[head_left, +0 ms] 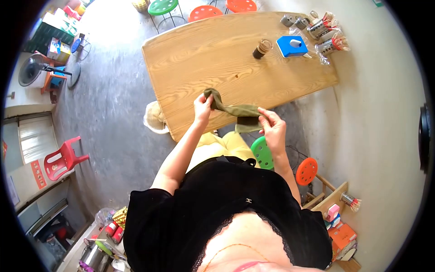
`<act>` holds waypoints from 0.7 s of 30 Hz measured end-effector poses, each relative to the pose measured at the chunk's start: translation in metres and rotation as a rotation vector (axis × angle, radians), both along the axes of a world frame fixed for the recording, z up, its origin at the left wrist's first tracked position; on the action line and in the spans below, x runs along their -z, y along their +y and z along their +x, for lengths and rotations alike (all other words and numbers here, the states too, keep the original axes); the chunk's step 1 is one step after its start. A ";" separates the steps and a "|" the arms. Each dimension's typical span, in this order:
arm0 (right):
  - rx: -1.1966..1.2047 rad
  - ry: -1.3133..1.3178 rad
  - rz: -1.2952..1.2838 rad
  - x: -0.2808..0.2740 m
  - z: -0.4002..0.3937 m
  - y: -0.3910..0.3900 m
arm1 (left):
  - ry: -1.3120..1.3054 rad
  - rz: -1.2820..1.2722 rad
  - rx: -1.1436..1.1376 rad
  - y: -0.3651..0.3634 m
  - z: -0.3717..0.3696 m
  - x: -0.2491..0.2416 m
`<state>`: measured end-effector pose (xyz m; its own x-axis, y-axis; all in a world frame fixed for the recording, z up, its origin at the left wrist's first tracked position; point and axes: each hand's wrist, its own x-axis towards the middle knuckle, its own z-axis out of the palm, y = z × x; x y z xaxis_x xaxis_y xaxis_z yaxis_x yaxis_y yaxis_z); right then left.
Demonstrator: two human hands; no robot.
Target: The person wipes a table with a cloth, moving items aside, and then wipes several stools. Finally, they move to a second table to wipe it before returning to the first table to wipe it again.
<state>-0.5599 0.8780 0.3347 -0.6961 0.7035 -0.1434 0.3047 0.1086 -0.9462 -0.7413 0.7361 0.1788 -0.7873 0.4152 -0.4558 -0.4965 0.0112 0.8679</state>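
An olive-green cloth [242,110] with a dark patch is stretched between my two hands, over the near edge of the wooden table [204,59]. My left hand [202,108] is closed on its twisted left end, which curls up above the fingers. On the other side, my right hand [272,124] pinches the cloth near its right end, and a loose flap hangs below. Farther back on the table stand a dark jar [262,49] with a lighter top and a blue tissue box [292,46].
Metal holders with red-tipped sticks [319,29] stand at the table's far right. Green [262,153] and orange [306,171] stools are close on my right. A white bag [155,118] hangs by the table's left side. A red chair [65,158] and a fan [34,70] are at left.
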 end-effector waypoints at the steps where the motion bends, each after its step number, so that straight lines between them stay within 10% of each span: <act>1: 0.012 -0.036 -0.016 -0.004 -0.004 0.009 | 0.097 0.087 -0.050 0.006 -0.005 0.005; 5: 0.089 0.052 0.003 0.007 -0.011 0.033 | 0.332 0.151 -0.071 0.006 -0.024 -0.005; 7: -0.017 0.026 0.624 0.007 -0.017 0.044 | 0.219 0.037 -0.129 0.002 -0.031 -0.012; 13: 0.085 0.016 -0.148 0.019 -0.018 0.066 | 0.003 0.111 0.133 -0.044 -0.026 -0.074; 21: -0.256 -0.142 0.239 0.029 -0.049 0.114 | 0.394 -0.509 0.467 -0.061 -0.018 -0.089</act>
<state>-0.6088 0.9922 0.3059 -0.8389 0.5343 -0.1040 0.3651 0.4105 -0.8356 -0.7589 0.6747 0.2683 -0.7260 0.5578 -0.4022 0.0002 0.5851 0.8109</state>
